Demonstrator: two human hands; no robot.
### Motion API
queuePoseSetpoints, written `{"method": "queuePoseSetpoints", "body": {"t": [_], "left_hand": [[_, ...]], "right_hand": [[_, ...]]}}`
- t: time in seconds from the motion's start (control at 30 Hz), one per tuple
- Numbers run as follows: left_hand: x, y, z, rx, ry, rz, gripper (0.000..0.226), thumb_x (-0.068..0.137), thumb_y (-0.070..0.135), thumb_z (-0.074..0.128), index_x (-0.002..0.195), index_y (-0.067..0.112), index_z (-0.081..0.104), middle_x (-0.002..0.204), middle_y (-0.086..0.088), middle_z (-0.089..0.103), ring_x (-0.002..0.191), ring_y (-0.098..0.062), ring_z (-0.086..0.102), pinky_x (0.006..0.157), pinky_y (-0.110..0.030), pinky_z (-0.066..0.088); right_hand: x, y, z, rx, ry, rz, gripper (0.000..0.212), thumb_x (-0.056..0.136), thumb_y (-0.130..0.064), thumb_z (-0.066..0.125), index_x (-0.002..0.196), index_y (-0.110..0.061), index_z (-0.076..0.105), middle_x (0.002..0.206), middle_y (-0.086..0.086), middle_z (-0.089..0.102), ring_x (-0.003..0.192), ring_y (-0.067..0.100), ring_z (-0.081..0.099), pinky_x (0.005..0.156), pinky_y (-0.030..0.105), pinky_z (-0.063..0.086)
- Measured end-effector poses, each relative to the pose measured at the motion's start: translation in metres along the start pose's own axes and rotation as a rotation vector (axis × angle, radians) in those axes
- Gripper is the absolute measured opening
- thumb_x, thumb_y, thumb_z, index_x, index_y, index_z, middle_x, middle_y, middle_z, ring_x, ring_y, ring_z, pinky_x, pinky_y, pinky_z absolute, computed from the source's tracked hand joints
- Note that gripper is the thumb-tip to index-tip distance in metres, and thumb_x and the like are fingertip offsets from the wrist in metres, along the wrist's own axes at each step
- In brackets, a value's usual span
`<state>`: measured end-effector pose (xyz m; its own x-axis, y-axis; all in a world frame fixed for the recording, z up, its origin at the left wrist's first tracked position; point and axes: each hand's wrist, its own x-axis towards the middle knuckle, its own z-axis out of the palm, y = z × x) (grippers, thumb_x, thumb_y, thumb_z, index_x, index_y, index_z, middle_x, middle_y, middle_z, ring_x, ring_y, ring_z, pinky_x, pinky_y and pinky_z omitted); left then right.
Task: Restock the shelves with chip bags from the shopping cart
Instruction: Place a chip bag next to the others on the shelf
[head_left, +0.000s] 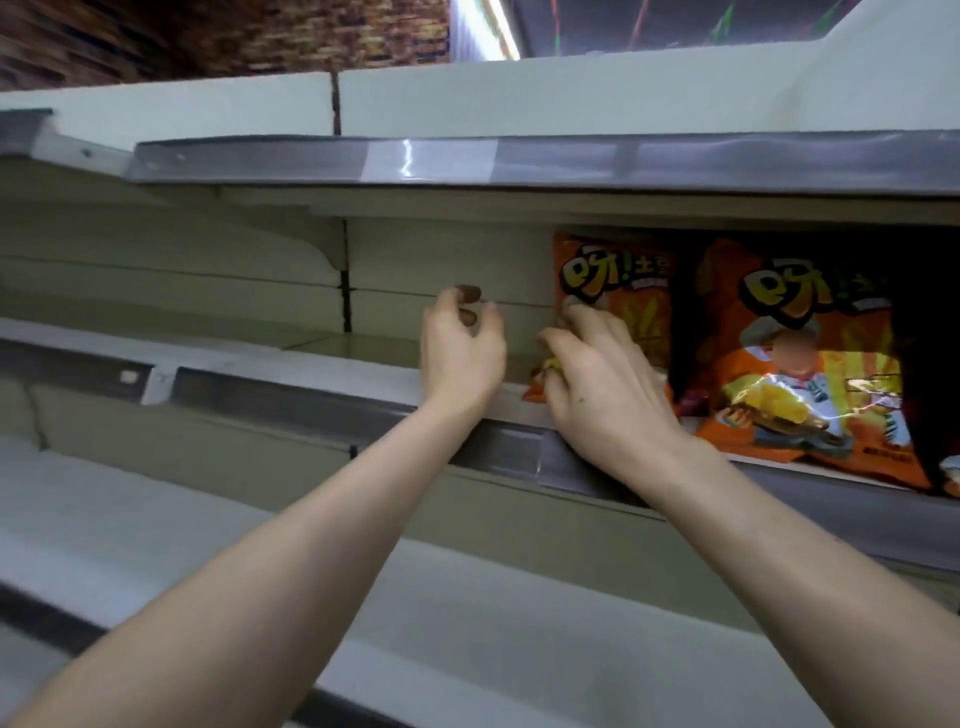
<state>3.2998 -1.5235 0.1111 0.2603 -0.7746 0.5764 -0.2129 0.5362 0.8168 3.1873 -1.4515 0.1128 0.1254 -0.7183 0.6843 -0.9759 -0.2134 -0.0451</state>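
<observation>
An orange chip bag (618, 291) stands upright on the middle shelf (291, 400), against the back wall. My right hand (608, 384) grips its lower left part, with the fingers curled round the bag's edge and a bit of yellow print showing between them. A second orange chip bag (810, 364) of the same kind stands closer to the front, just to the right. My left hand (462, 348) hovers over the shelf left of the first bag, fingers loosely curled and holding nothing. The shopping cart is out of view.
The upper shelf's edge (519, 161) hangs low over the bags. A dark package (924, 364) stands at the far right. The middle shelf left of my hands is bare. A lower shelf (260, 545) runs under my forearms.
</observation>
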Motion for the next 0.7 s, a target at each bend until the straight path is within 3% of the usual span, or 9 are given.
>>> {"method": "queuePoseSetpoints", "body": {"t": [0.1,0.2,0.3,0.43,0.53,0.7], "left_hand": [[-0.015,-0.006,-0.039,-0.104,0.114,-0.067,0.010,0.094,0.022,0.055,0.104,0.021,0.056,0.087,0.002,0.057,0.085,-0.023,0.060,0.085,-0.050,0.053],[-0.036,-0.013,-0.085,-0.098,0.218,-0.094,0.007,0.094,0.017,0.056,0.101,0.019,0.057,0.081,0.002,0.058,0.075,-0.019,0.057,0.077,-0.041,0.051],[-0.055,-0.028,-0.135,-0.051,0.280,-0.176,0.006,0.095,0.015,0.055,0.100,0.017,0.057,0.081,0.001,0.058,0.071,-0.016,0.055,0.070,-0.035,0.047],[-0.077,-0.056,-0.200,0.111,0.298,-0.316,0.011,0.095,0.017,0.054,0.105,0.019,0.055,0.095,-0.001,0.060,0.082,-0.019,0.059,0.075,-0.034,0.049],[-0.093,-0.081,-0.249,0.225,0.320,-0.446,0.013,0.094,0.017,0.054,0.107,0.019,0.055,0.093,0.000,0.060,0.080,-0.019,0.059,0.071,-0.030,0.049],[-0.131,-0.122,-0.326,0.400,0.332,-0.679,0.020,0.092,0.015,0.054,0.112,0.014,0.055,0.093,-0.005,0.059,0.077,-0.023,0.057,0.059,-0.027,0.048]], "right_hand": [[-0.006,-0.027,0.014,0.094,0.020,-0.119,0.039,0.081,-0.007,0.057,0.118,0.000,0.064,0.132,0.025,0.052,0.122,0.043,0.046,0.099,0.050,0.044],[-0.016,-0.067,0.025,0.214,0.004,-0.228,0.035,0.080,-0.006,0.058,0.113,0.000,0.066,0.128,0.023,0.055,0.120,0.042,0.049,0.095,0.050,0.046],[-0.031,-0.108,0.042,0.291,-0.055,-0.335,0.032,0.088,-0.007,0.057,0.119,-0.003,0.064,0.132,0.015,0.053,0.125,0.033,0.046,0.100,0.045,0.042],[-0.053,-0.161,0.070,0.375,-0.189,-0.461,0.036,0.092,-0.009,0.052,0.127,-0.006,0.059,0.136,0.012,0.049,0.130,0.028,0.040,0.105,0.041,0.037],[-0.070,-0.203,0.092,0.418,-0.303,-0.541,0.036,0.095,-0.012,0.048,0.129,-0.008,0.058,0.139,0.010,0.045,0.132,0.027,0.036,0.108,0.039,0.032],[-0.105,-0.273,0.133,0.455,-0.494,-0.635,0.036,0.097,-0.018,0.044,0.130,-0.012,0.055,0.136,0.007,0.046,0.127,0.029,0.038,0.102,0.037,0.035]]}}
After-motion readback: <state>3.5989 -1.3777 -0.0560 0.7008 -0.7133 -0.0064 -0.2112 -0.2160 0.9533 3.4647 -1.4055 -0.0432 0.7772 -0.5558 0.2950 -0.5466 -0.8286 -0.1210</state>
